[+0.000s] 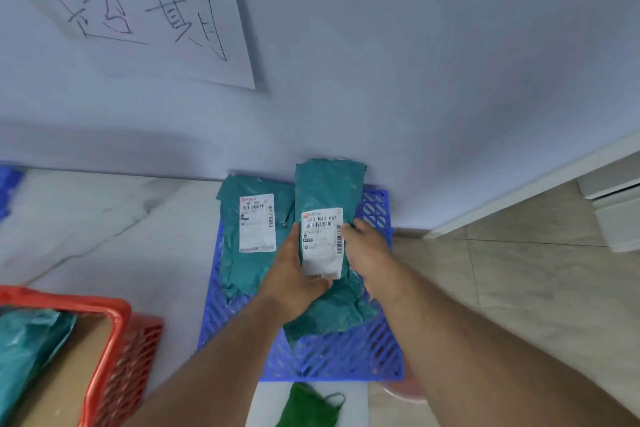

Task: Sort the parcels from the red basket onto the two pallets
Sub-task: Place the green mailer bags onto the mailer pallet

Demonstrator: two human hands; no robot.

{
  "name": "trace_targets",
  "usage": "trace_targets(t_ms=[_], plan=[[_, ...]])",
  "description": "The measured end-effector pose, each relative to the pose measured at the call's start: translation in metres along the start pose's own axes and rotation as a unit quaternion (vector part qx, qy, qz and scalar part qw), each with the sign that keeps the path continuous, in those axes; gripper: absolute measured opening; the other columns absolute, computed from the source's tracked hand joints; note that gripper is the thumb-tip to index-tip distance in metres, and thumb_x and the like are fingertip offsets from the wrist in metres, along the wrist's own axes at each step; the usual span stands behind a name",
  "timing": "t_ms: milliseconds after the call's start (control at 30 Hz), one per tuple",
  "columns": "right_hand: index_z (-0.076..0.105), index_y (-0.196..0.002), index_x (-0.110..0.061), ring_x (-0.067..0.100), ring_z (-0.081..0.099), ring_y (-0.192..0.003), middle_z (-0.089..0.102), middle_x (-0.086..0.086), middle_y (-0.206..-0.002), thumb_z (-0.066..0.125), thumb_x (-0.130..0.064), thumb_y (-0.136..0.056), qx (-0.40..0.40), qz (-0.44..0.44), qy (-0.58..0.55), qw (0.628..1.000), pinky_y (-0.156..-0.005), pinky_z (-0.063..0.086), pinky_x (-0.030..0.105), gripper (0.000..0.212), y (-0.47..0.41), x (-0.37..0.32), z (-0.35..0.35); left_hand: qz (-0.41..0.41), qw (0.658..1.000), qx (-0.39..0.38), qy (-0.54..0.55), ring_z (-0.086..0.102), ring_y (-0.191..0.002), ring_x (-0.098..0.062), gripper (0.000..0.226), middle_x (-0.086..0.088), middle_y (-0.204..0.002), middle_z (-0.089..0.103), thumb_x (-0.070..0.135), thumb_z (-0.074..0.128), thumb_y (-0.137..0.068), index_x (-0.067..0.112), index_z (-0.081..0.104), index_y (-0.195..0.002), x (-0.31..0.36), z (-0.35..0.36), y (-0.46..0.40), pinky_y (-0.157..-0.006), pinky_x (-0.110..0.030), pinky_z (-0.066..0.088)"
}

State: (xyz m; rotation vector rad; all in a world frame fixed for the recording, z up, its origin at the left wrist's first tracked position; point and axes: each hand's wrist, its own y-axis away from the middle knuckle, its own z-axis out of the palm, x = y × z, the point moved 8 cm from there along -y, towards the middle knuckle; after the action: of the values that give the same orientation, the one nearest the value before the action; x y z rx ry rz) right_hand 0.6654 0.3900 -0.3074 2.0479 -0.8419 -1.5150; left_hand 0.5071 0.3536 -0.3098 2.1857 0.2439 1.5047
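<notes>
The teal parcel (329,218) is gripped from both sides: the left hand (294,274) is curled around its left edge beside the white label (322,241), the right hand (363,246) around its right edge. It's held just above the blue pallet (346,354), over the right half, beside a second teal parcel (249,236) already lying flat there. The bag looks soft and crinkly (light, judging by how the lower end sags), so the contents could shift, and the film is probably slippery. A two-sided grip near the middle seems best; a corner would likely just bunch up. More parcels can be seen in the red basket (114,350) at lower left.
</notes>
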Motion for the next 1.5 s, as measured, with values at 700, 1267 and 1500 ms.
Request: trace_targets(t_ms=[700,1267,1500], plan=[[0.009,-0.171,-0.028,0.028,-0.008,-0.165,-0.01,0.0,-0.179,0.031,-0.043,-0.112,-0.078,-0.178,0.571,0.798,-0.134,0.001,0.051,0.064,-0.011,0.024,0.044,0.153,0.774,-0.243,-0.564,-0.015,-0.161,-0.02,0.078,0.002,-0.176,-0.009,0.037,0.05,-0.099,0.039,0.011,-0.166,-0.066,0.062,0.013,-0.13,-0.044,-0.008],[0.043,-0.162,-0.019,0.017,0.043,-0.152,0.044,0.0,-0.167,0.05,-0.038,-0.11,-0.048,-0.038,0.1,0.993,-0.121,0.029,0.026,0.056,0.196,0.01,0.021,-0.077,0.992,0.098,-0.007,0.063,-0.107,0.007,0.059,0.006,-0.145,0.061,0.017,0.068,-0.099,0.021,0.047,-0.155,0.035,-0.113,0.187,-0.086,0.0,0.041],[0.061,-0.11,-0.037,0.004,0.052,-0.097,0.054,-0.018,-0.107,0.049,-0.04,-0.108,-0.041,-0.034,-0.003,0.999,-0.1,0.045,0.026,0.013,0.326,-0.027,0.089,-0.068,0.994,0.08,0.005,0.047,-0.144,-0.019,0.073,-0.009,-0.158,0.049,0.025,0.067,-0.099,0.023,0.032,-0.163,0.051,-0.217,0.281,-0.112,-0.023,0.036]])
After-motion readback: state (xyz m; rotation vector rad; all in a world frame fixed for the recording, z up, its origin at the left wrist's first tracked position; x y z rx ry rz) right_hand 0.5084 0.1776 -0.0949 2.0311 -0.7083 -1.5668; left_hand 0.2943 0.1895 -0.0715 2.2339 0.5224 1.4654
